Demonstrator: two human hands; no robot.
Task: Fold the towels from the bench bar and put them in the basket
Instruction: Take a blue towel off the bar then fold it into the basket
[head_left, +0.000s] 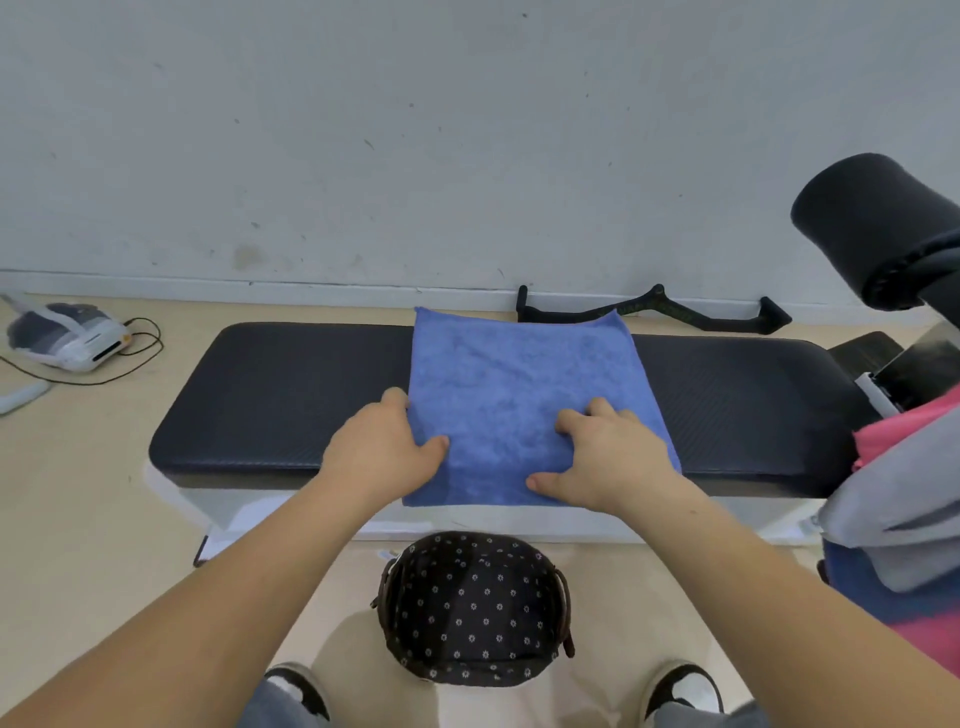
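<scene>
Far left on the beige floor (78, 493): a white and grey device (65, 335) with a thin black cable (140, 353) looping beside it, close to the grey wall (415, 130).

Across the middle, left to right: a black padded bench (270, 395), long side facing the viewer.

Left hand (387, 449) palm-down at the near left edge of the blue towel (519, 384) — fingers curled over that edge, thumb lying on top of the cloth; whether cloth is pinched between them cannot be told.

Blue towel spread flat across the bench centre, far edge reaching the bench's far side, near edge hanging just over the near side.

Directly below it on the floor, nearer the viewer: a dark basket (472, 608) with a small flower-print lining, open top, between two black-and-white shoes (301, 686).

Behind the towel, against the wall base: a black handle bar (654, 309) lying on the floor.

Right hand (608, 460) flat on the towel's near right part — fingers spread and slightly bent, pressing down, gripping nothing.

Far right: a black foam roller pad (872, 223) raised above the bench end, and nearer, draped towels — pink (904, 431) at the top, grey (898, 499) hanging over it, dark blue (883, 587) below.
</scene>
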